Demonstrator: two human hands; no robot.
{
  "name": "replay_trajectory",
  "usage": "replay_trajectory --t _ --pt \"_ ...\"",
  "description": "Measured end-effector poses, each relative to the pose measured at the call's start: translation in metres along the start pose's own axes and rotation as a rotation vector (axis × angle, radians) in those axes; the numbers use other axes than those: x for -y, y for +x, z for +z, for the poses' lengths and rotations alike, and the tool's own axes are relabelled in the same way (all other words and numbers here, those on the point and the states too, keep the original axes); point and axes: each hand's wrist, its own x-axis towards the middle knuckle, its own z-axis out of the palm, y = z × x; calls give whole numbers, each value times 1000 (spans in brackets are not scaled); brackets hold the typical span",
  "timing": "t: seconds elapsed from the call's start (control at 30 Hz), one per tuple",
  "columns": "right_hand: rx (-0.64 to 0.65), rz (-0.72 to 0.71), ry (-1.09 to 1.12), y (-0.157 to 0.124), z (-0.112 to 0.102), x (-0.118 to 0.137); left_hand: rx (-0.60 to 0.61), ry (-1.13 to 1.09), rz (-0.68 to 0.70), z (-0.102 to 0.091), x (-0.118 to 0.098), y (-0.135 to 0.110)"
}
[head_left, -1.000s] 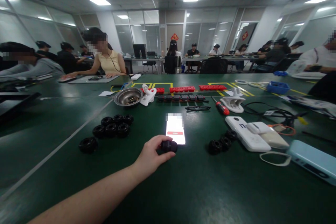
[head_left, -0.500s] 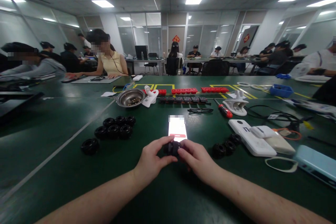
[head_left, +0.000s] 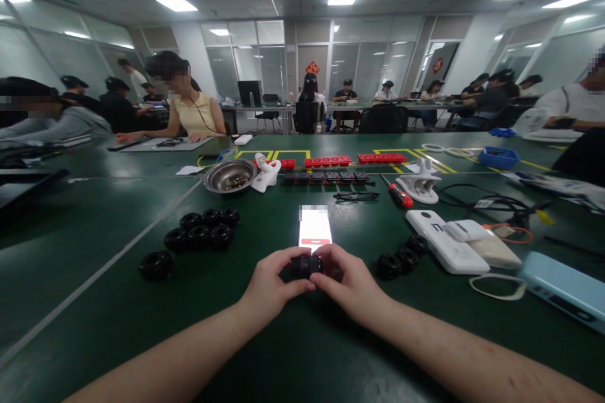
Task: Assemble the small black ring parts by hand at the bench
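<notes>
A small black wheel-like part [head_left: 306,266] is gripped between both hands just above the green table [head_left: 302,352]. My left hand [head_left: 268,289] pinches its left side with thumb and fingers. My right hand [head_left: 352,283] pinches its right side. Right behind the hands lies a lit phone [head_left: 314,228] with a white screen and red bar. A group of several black wheels [head_left: 203,232] sits to the left, one more wheel [head_left: 155,264] apart from it. Three black wheels [head_left: 401,257] lie to the right.
A metal bowl [head_left: 230,174], white clamps [head_left: 421,184], a red-handled screwdriver [head_left: 398,194], red and black strips [head_left: 331,161], white power banks [head_left: 449,240], a light blue case [head_left: 564,289] and cables [head_left: 496,203] lie farther back and right. Other people sit at surrounding tables.
One second ago only my left hand held the black part. My right hand has come in and now grips its other side.
</notes>
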Motion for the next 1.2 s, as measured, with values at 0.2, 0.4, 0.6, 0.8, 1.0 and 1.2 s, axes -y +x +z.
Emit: replay_trajectory --t 0.2,0.4,0.6,0.8,1.0,1.2 --pt "-14 100 316 6 1 -5 -70 27 57 0 2 1" --pt "119 243 293 6 7 -11 -105 36 119 1 6 2" --pt "138 131 203 0 4 -9 -41 -43 -41 -1 5 2" --pt "121 212 273 7 3 -14 -47 17 74 -1 1 0" --pt "144 240 305 11 3 -20 -17 22 129 0 4 1" --pt "116 208 367 9 2 -17 1 -5 -87 0 2 4"
